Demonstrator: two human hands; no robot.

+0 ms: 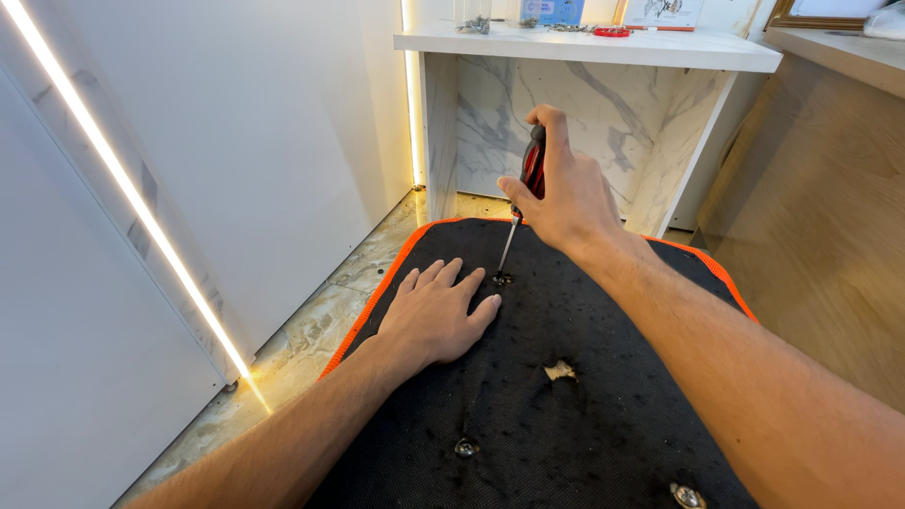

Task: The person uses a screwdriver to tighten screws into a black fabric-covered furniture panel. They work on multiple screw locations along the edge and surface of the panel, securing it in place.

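Note:
A black fabric-covered panel with an orange edge (pixel 566 415) lies in front of me. My left hand (pixel 436 311) rests flat on it, fingers spread, fingertips beside a small metal screw fitting (pixel 502 279). My right hand (pixel 556 184) grips a screwdriver (pixel 531 174) with a red and black handle, held nearly upright. Its thin shaft runs down to that fitting, and the tip sits on it.
Two more metal fittings (pixel 466 447) (pixel 687 496) and a torn spot (pixel 560 370) mark the near part of the panel. A white marble-patterned desk (pixel 584 47) stands behind, a white wall with light strips (pixel 123 179) on the left, a wooden cabinet (pixel 830 217) on the right.

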